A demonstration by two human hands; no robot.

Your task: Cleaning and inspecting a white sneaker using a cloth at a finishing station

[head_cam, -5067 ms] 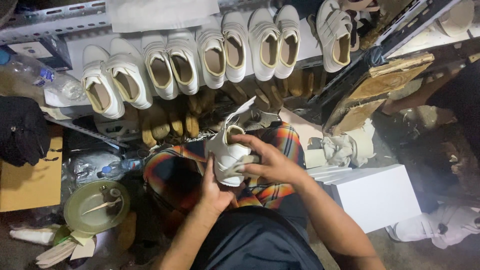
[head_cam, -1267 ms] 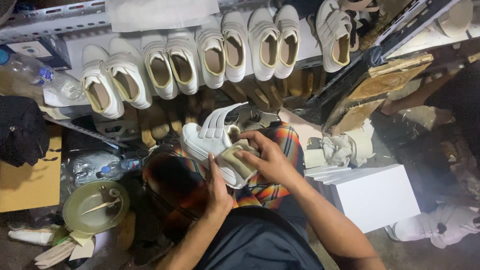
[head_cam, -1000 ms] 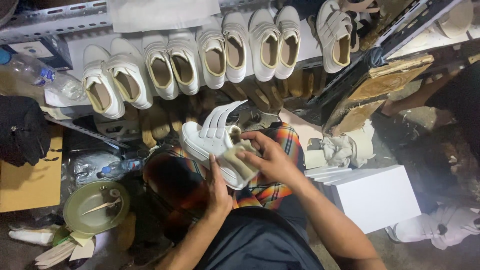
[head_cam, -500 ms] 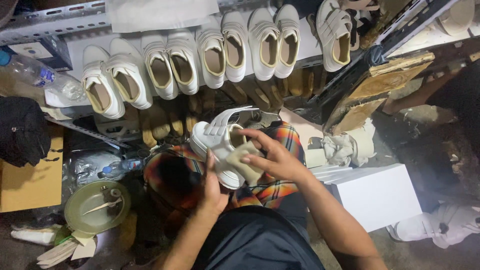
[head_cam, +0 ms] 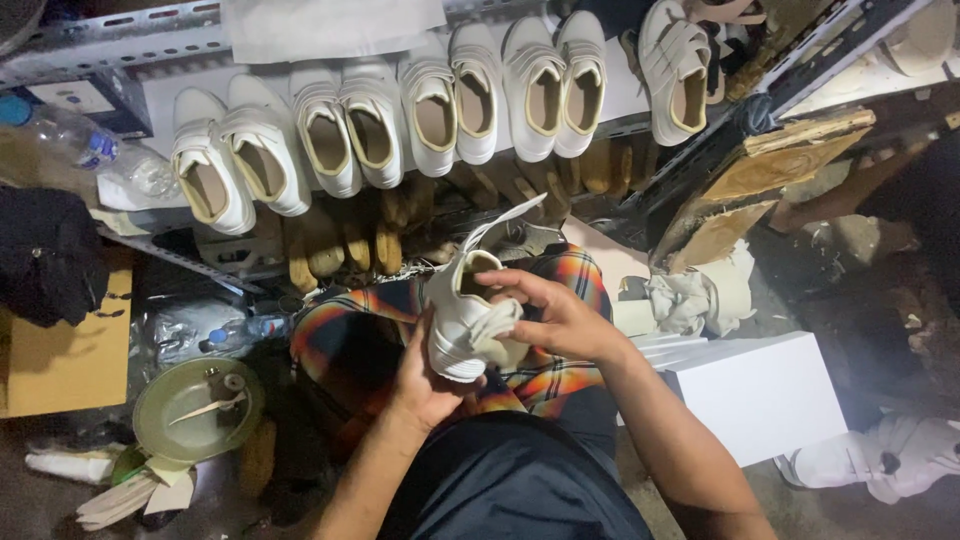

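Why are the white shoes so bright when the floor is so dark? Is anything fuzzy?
In the head view, light falls on the row of white shoes and the white shoe held by the left hand and right hand, so they look almost glary; the floor by the green dish sits in shadow; the black bag loses detail; nothing is strongly blurred.

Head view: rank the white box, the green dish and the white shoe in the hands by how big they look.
1. White box, largest.
2. Green dish and white shoe look about alike; the shoe is nearer the camera and partly covered by the left hand and right hand, so I won't rank them.
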